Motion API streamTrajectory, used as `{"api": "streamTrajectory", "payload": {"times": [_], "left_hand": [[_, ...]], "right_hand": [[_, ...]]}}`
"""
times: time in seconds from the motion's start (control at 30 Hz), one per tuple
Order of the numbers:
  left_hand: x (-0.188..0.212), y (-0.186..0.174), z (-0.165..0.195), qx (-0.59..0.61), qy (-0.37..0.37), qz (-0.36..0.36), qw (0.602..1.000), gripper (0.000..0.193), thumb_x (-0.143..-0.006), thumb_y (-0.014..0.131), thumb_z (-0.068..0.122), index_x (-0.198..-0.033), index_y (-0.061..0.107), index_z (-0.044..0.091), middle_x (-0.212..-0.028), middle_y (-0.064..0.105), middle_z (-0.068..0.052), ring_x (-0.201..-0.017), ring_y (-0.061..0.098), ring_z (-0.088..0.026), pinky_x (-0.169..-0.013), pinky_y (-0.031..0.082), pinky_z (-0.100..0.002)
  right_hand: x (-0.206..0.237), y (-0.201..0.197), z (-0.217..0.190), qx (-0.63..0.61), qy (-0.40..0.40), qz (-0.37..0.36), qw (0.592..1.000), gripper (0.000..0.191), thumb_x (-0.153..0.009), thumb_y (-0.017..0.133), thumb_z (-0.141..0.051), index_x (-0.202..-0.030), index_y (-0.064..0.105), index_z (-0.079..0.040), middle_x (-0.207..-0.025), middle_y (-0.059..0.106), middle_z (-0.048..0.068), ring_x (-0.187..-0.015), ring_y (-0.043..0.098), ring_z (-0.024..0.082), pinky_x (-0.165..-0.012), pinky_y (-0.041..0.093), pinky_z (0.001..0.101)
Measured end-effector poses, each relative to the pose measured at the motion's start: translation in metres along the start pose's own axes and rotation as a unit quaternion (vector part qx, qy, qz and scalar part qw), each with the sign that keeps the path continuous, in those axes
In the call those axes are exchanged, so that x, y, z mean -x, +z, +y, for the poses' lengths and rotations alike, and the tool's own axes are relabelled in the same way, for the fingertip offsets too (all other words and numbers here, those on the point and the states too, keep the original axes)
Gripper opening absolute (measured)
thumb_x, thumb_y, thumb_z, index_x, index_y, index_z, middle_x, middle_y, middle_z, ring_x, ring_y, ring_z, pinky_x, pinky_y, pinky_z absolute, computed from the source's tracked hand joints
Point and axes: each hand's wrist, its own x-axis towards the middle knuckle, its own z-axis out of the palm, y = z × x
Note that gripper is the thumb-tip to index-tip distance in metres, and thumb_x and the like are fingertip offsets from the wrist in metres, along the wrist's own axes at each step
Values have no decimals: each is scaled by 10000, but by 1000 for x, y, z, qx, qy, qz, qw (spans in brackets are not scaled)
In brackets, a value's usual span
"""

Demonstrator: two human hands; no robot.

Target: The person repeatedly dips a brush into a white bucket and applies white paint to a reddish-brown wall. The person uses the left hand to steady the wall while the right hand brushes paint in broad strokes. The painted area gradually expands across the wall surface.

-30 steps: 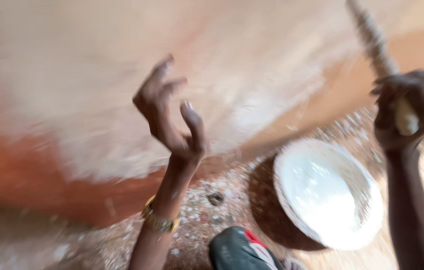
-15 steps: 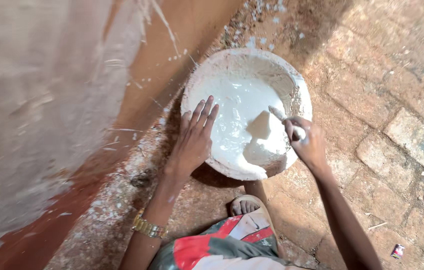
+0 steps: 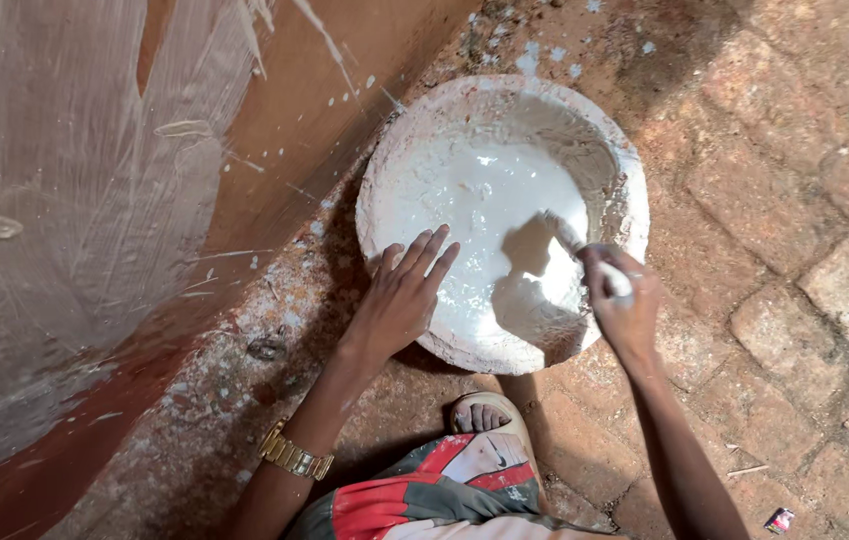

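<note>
One round basin (image 3: 626, 190) of white paint, right hand (image 3: 624, 310) gripping brush (image 3: 566, 236), left hand (image 3: 399, 300) flat on rim

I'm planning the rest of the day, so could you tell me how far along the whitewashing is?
Done: the wall carries streaky white on its left part. In hand: the right hand dips a brush into the basin of white paint, the left hand steadying its rim. Left: the reddish wall area by the basin is bare.
</note>
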Motion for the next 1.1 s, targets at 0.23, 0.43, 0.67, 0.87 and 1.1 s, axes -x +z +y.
{"api": "streamTrajectory", "payload": {"times": [0.23,0.43,0.67,0.87,1.1], "left_hand": [[29,-3,-22,13,16,96,995,642,-829,628,-32,-1459,511,14,-1507,513,-177,-1327,512,-293,-1093,404,-477],[32,-30,-18,-6,45,113,993,568,-840,621,-53,-1403,574,2,-1408,601,-166,-1263,575,-288,-1104,436,-459],[67,-57,-15,-39,64,124,989,574,-807,643,-20,-1378,583,8,-1378,598,-189,-1227,585,-313,-1063,429,-494],[111,-91,-28,-134,22,84,987,525,-861,631,38,-1380,561,0,-1410,580,-194,-1281,586,-311,-1122,411,-476],[143,-189,-22,-153,-165,-2,974,478,-995,531,167,-1426,456,-25,-1322,579,-219,-1192,586,-321,-1116,347,-545]], "right_hand": [[9,-13,4,-228,3,74,971,289,-1105,622,-317,-1142,729,-51,-843,738,88,-615,588,82,-524,448,230],[13,-12,5,-307,44,53,949,250,-1089,626,-258,-1083,706,-22,-851,748,85,-616,625,92,-533,463,229],[19,-1,7,-348,33,49,936,244,-1105,627,-222,-1061,708,4,-807,726,113,-590,599,105,-527,453,242],[20,7,-6,-345,-16,25,938,266,-1085,636,-248,-1052,718,3,-822,737,122,-584,601,124,-525,465,257],[39,15,-92,28,-137,-35,990,277,-1012,628,-297,-1119,761,-80,-690,754,113,-601,714,161,-554,516,323]]}}
